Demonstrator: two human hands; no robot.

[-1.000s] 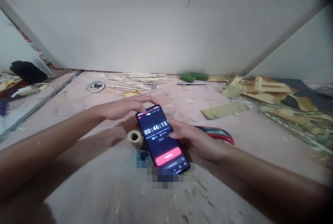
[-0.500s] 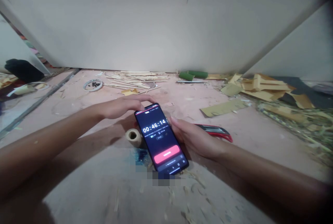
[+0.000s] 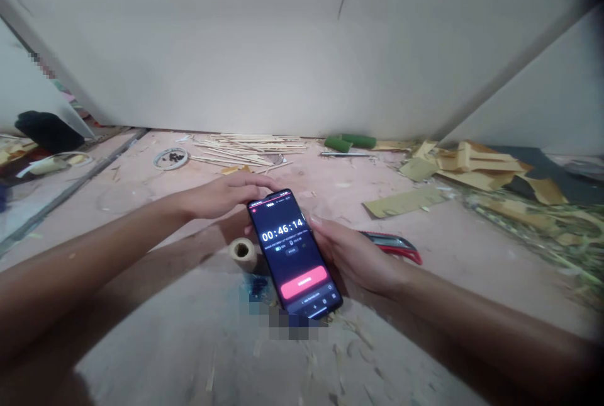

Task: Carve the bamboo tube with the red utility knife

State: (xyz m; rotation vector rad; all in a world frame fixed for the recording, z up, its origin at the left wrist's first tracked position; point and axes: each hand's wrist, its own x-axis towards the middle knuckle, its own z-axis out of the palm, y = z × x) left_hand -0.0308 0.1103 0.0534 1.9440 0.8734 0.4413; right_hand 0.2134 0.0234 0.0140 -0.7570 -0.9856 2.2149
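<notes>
A dark smartphone (image 3: pixel 296 258) is tilted up with its lit screen facing me; it shows large timer digits, 00:46:14, and a red button. My left hand (image 3: pixel 221 195) is closed around its upper left corner, with fingers partly hidden behind the top edge. Along the right edge lies the thumb of my right hand (image 3: pixel 352 252), whose other fingers are hidden behind the phone. Just left of the phone stands a hollow cardboard tube (image 3: pixel 242 253). A red and black utility knife (image 3: pixel 394 245) lies beyond my right wrist.
Thin wooden sticks (image 3: pixel 250 149) lie by the white wall (image 3: pixel 302 47), near a ring-shaped dish (image 3: pixel 170 157) holding dark bits. Green cylindrical pieces (image 3: pixel 350 141), a flat cardboard strip (image 3: pixel 406 202), crumpled brown paper (image 3: pixel 481 167) and plant-like shavings (image 3: pixel 542 230) lie farther right.
The whole view has shifted slightly, so the background sits a little lower. Both hands keep their hold on the phone, and the timer digits look the same.
</notes>
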